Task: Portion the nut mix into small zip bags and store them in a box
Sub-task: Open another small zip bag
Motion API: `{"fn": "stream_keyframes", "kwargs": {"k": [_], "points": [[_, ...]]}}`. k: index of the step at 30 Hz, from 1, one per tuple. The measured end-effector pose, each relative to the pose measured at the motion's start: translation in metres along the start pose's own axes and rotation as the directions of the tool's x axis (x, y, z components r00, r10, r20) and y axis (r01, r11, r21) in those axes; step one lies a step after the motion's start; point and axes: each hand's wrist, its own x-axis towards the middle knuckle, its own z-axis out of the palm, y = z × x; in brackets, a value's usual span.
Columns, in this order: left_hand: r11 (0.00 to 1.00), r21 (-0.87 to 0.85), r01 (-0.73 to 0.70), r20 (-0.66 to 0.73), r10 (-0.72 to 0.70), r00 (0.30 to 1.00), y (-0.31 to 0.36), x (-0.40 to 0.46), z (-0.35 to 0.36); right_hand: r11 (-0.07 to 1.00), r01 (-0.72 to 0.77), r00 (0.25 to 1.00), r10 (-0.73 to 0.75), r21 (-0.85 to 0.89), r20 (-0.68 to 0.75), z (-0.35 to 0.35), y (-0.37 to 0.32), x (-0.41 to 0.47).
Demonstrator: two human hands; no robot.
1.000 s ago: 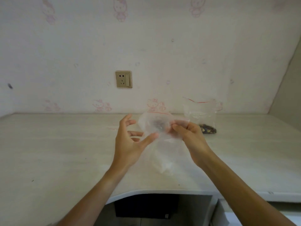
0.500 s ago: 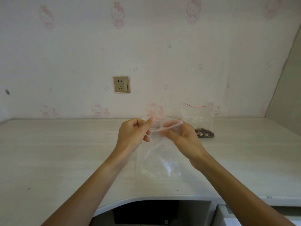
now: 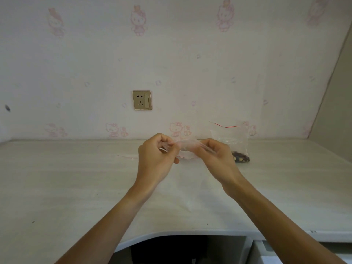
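Small bag (image 3: 187, 147), clear with a red zip line, held above the desk (image 3: 57, 178) at mid-frame, stretched between both hands; its lower part hangs toward the desk and is blurred, hard to trace. Far left on the wall (image 3: 76, 63), a dark mark; pale pink cartoon figures printed across the wallpaper. A gold-framed socket (image 3: 142, 100) with a switch sits on the wall left of centre. On the desk just left of the hands lies a faint strip with a red line (image 3: 129, 156), likely another flat bag, cannot tell for sure. Left hand (image 3: 156, 161): fingers curled, thumb and fingertips pinching the bag's left top edge. Right hand (image 3: 217, 159): fingers curled, pinching the right top edge. Behind the right hand, near the wall, a larger clear bag (image 3: 231, 138) stands upright with its red zip open, dark nut mix (image 3: 241, 158) pooled in its bottom. Dark gap below the desk's curved front edge.
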Motion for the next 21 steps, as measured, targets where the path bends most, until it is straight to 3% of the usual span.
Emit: {"fn": "stream_keyframes", "kwargs": {"k": [5, 8, 11, 13, 17, 21], "points": [[1.0, -0.026, 0.017, -0.04, -0.018, 0.999, -0.009, 0.005, -0.015, 0.963, 0.041, 0.991, -0.074, -0.266, -0.114, -0.016, 0.004, 0.006], [0.998, 0.028, -0.064, -0.059, 0.066, 0.996, -0.016, -0.002, -0.019, 0.955, 0.009, 0.976, -0.073, -0.297, -0.204, -0.02, 0.004, 0.005], [0.98, 0.101, -0.171, -0.053, 0.177, 0.983, -0.021, -0.005, -0.018, 0.99, -0.127, 0.979, 0.117, -0.053, -0.166, -0.016, 0.001, 0.003], [0.982, 0.056, -0.183, -0.034, 0.185, 0.982, -0.021, -0.007, -0.017, 0.971, -0.206, 0.969, 0.22, 0.122, -0.114, -0.015, 0.0, 0.002], [0.961, -0.272, 0.054, 0.036, -0.046, 0.998, -0.02, -0.011, -0.015, 0.827, -0.277, 0.953, 0.3, 0.49, 0.032, -0.018, 0.008, 0.002], [0.811, -0.48, 0.335, 0.194, -0.275, 0.942, -0.022, -0.016, -0.01, 0.65, -0.287, 0.952, 0.277, 0.704, 0.132, -0.009, 0.015, 0.0]]}}
